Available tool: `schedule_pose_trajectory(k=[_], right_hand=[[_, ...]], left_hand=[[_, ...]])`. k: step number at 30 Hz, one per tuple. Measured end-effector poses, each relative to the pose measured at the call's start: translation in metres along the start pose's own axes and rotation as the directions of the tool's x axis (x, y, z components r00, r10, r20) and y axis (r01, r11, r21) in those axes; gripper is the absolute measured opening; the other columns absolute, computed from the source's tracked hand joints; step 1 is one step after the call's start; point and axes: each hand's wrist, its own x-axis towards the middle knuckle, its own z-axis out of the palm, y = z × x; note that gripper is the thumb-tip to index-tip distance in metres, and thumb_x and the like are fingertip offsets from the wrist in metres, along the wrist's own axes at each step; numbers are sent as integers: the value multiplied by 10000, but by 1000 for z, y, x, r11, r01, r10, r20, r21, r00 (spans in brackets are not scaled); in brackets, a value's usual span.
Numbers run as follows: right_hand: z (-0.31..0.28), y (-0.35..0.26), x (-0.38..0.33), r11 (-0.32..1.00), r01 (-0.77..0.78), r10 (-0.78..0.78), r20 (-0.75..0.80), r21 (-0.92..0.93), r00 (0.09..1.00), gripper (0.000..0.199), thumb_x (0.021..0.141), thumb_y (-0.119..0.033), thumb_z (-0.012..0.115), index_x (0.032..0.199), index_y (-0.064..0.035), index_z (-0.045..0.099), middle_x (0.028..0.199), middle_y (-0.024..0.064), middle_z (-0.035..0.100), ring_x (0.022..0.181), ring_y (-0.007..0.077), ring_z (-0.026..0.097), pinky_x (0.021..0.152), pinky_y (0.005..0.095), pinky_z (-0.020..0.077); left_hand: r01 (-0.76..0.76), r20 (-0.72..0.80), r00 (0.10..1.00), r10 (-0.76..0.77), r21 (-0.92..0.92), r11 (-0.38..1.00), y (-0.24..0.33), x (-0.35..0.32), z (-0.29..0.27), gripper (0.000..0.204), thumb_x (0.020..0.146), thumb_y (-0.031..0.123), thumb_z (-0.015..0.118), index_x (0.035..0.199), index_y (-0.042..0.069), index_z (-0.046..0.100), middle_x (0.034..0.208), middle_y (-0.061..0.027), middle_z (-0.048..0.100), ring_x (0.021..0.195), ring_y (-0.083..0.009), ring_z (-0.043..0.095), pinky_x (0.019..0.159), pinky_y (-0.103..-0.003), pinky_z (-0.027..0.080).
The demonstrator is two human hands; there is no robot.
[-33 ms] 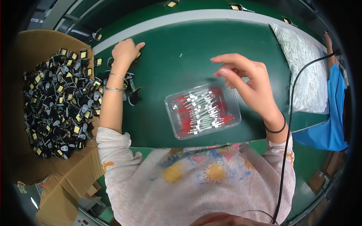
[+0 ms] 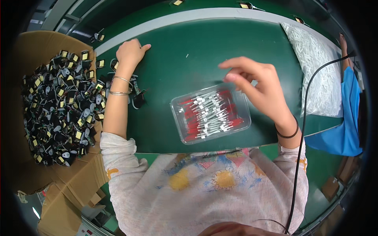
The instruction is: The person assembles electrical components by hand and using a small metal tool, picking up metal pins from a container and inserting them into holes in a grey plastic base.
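Note:
My left hand (image 2: 132, 55) is curled on the table's far left, back of the hand up and thumb stretched to the right. Its other fingers are hidden, so whatever they hold cannot be made out. Black components with wires (image 2: 138, 96) lie beside that wrist. My right hand (image 2: 256, 78) hovers over the far right corner of a clear plastic box (image 2: 178, 128). Its thumb and index finger are apart, the other fingers bent; a small pale bit shows by the palm. Inside the box lie many thin white pieces (image 2: 212, 114) with red ends.
At left stands a cardboard box (image 2: 29, 43) heaped with black components bearing yellow blocks. A clear bag of short white tubes (image 2: 321, 74) lies at the right. A black cable (image 2: 305, 114) hangs before the view. Beyond the pale rail (image 2: 189, 20) are several single components.
The view has shifted very slightly. A yellowish bit beside my left thumb no longer shows. Both hands keep nearly the same pose.

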Motion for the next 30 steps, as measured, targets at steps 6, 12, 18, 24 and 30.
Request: schedule_pose_trajectory(k=[6, 12, 18, 24, 30], right_hand=[[15, 30, -19, 891, 212, -84, 312, -402, 946, 101, 705, -33, 608, 799, -67, 624, 768, 96, 640, 728, 285, 629, 591, 373, 501], [33, 31, -24, 817, 338, -92, 472, -468, 877, 177, 653, -21, 604, 814, -84, 639, 790, 80, 617, 759, 275, 623, 618, 373, 515], [39, 30, -22, 739, 429, -26, 614, -520, 789, 214, 673, -68, 591, 884, -72, 624, 799, 83, 621, 785, 260, 621, 621, 360, 510], [27, 18, -7, 857, 395, -137, 590, -332, 795, 222, 666, -41, 645, 888, -49, 630, 797, 118, 636, 778, 271, 623, 659, 350, 510], [-9, -12, 17, 791, -42, -94, 190, 610, 977, 91, 847, -62, 628, 885, 18, 648, 882, 72, 660, 791, 100, 603, 694, 223, 488]], left_hand=[[-261, -216, 957, 194, -346, 901, 43, -46, -33, 250, 709, 251, 740, 840, 74, 621, 714, -62, 615, 682, -237, 592, 607, -343, 466], [-470, -449, 876, 177, -708, 527, 81, -91, -76, 175, 759, 44, 683, 917, 15, 614, 808, -17, 608, 735, -85, 528, 673, -217, 422], [-534, -524, 844, 116, -797, 283, 84, -118, -96, 309, 683, 28, 724, 978, 13, 634, 782, -35, 633, 705, -98, 554, 643, -229, 453], [-645, -621, 760, 193, -756, 110, 76, -126, -104, 288, 779, 69, 661, 1052, 10, 590, 1053, -139, 594, 974, -184, 565, 816, -278, 464], [-401, -433, 868, 244, -900, -170, 78, -137, -111, 470, 880, 288, 599, 1166, -49, 440, 1067, -208, 612, 984, -248, 603, 867, -314, 469]])
